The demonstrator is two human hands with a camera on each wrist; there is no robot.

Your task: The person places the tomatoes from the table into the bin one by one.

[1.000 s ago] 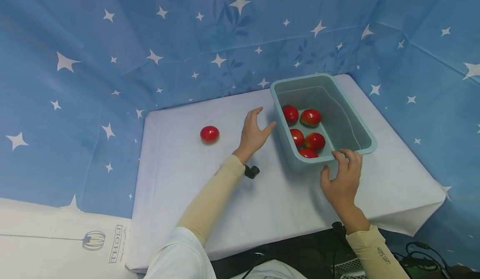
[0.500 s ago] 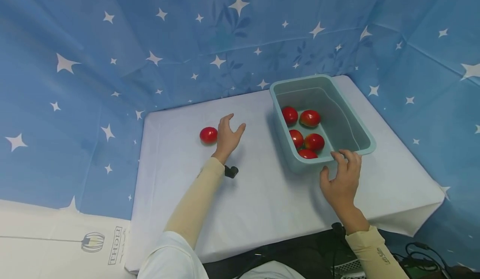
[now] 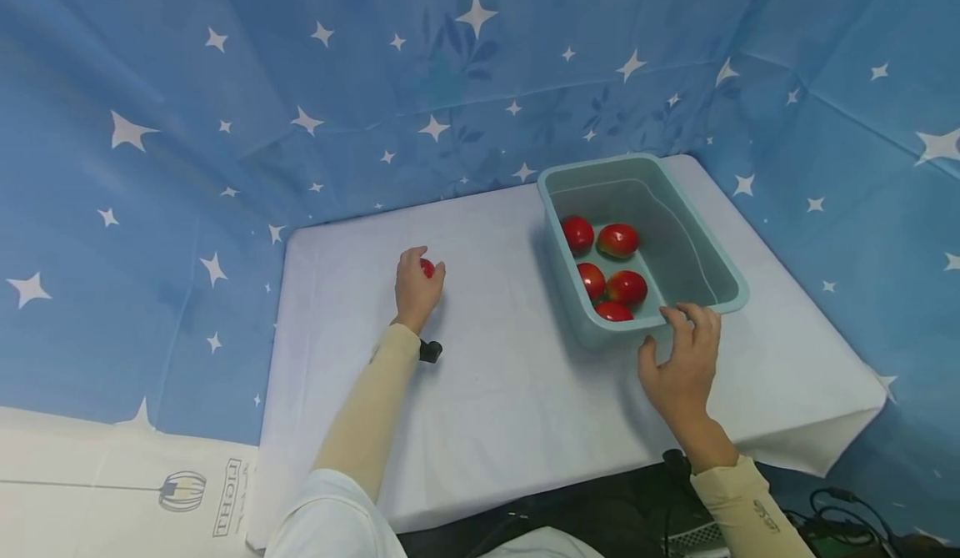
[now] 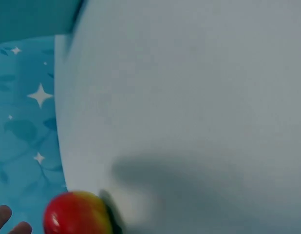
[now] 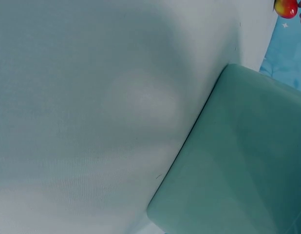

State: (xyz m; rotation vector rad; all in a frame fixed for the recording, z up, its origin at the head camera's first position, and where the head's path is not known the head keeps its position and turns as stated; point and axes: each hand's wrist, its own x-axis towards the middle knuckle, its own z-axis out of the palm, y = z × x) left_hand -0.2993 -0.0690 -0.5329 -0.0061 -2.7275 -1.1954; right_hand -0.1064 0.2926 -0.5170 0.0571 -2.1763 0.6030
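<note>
In the head view my left hand (image 3: 417,289) is at a red fruit (image 3: 427,268) on the left half of the table, fingers and thumb curved around it. In the left wrist view the fruit (image 4: 78,214) looks rounded, glossy red with a yellow side, and the visible fingertips (image 4: 19,228) stand apart from it. My right hand (image 3: 682,366) is at the near rim of a pale blue-green plastic bin (image 3: 577,308), fingers loosely bent over the rim and thumb spread; firm contact cannot be told. Several similar red fruits (image 3: 626,289) lie inside the bin, toward its left.
A white cloth covers the table (image 3: 480,374). A blue star-patterned curtain (image 3: 360,82) hangs behind it and along the sides. Black cables (image 3: 847,512) lie below the table at the lower right.
My left hand has moved left from beside the bin to the lone fruit, which it now partly hides. The right hand stays at the bin's rim.
</note>
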